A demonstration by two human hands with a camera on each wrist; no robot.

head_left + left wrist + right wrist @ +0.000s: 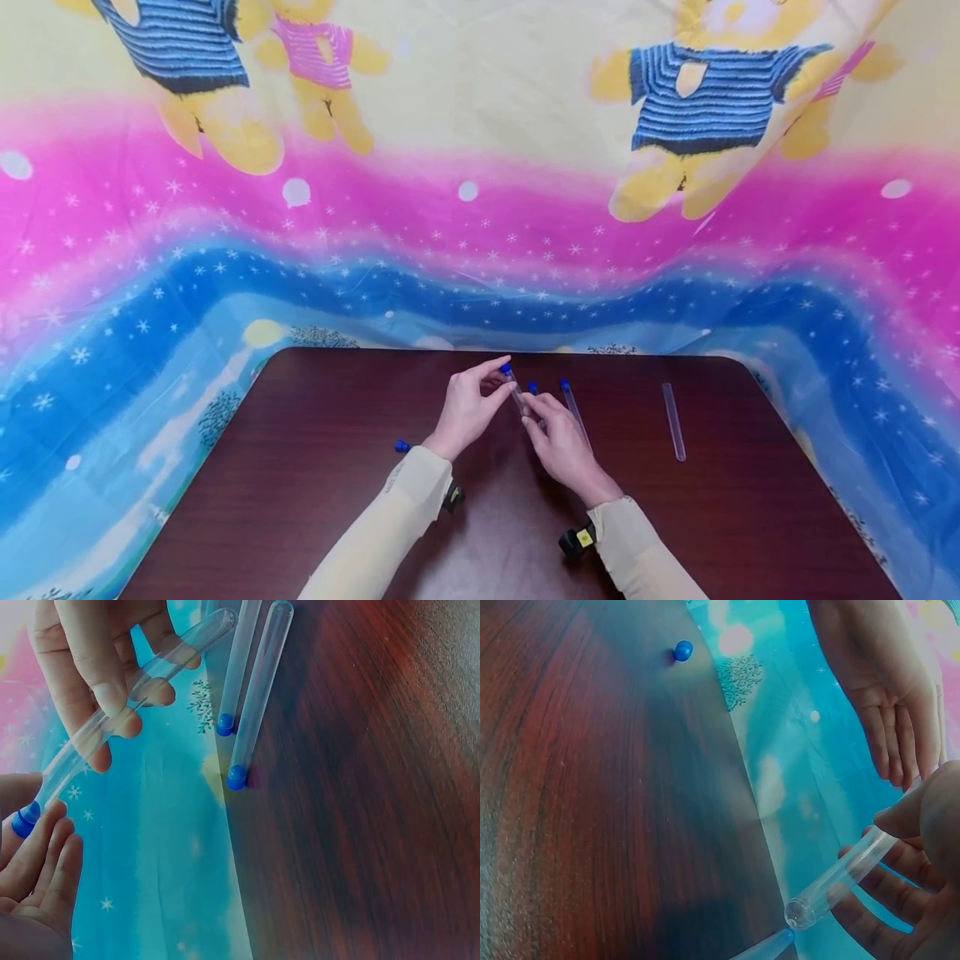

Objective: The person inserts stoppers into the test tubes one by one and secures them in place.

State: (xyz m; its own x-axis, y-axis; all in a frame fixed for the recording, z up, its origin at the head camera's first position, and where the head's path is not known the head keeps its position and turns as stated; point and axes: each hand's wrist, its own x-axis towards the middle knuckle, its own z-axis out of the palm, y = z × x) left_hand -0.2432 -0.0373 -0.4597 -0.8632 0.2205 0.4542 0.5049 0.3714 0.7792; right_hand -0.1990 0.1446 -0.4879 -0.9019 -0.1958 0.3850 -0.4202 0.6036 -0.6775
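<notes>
A clear plastic test tube [71,754] with a blue stopper [26,819] in its mouth is held slantwise above the far part of the table. My left hand [467,408] pinches its stoppered end, index finger at the stopper and thumb beside the neck. With thumb and fingers, my right hand [561,442] grips the tube's body, the rounded end pointing down past the fingers [904,889]. Just beyond the right hand, two more tubes with blue stoppers lie on the table, one nearer tube [259,697] and one farther tube [238,667].
An unstoppered clear tube [673,422] lies at the right of the dark wooden table [300,517]. A loose blue stopper [682,650] rests on the left side, by the left wrist in the head view. Behind the table's far edge hangs a patterned cloth [465,250].
</notes>
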